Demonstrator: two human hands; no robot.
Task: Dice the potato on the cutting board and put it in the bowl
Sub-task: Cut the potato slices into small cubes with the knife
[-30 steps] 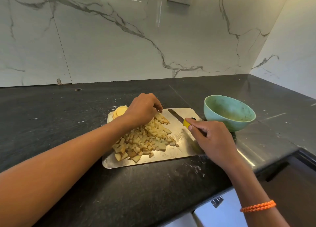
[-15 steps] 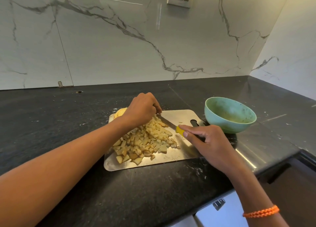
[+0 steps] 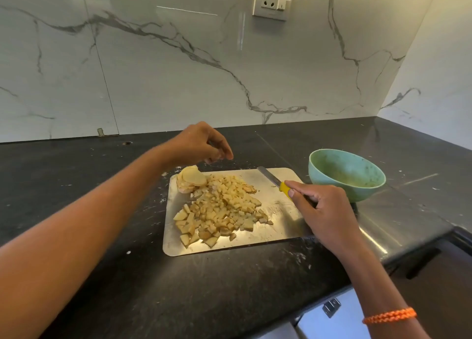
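Here, the right hand (image 3: pixel 324 211) is gripping the knife (image 3: pixel 277 183) while the left hand (image 3: pixel 201 144), loosely curled, is hovering empty above the potato slices (image 3: pixel 191 179), risking nicked fingers.

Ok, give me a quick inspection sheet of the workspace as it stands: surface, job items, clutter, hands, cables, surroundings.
Surface: black stone countertop, white specks.
Job's things: steel cutting board carrying pale diced potato pile and uncut round potato slices at its far left corner; green bowl to the right, no dice visible inside.
Clutter: nothing seen.
Hands: left hand raised above the slices, holding nothing visible; right hand grips yellow-handled knife.
Cables: nothing seen.
Surroundings: white marble wall, wall socket.
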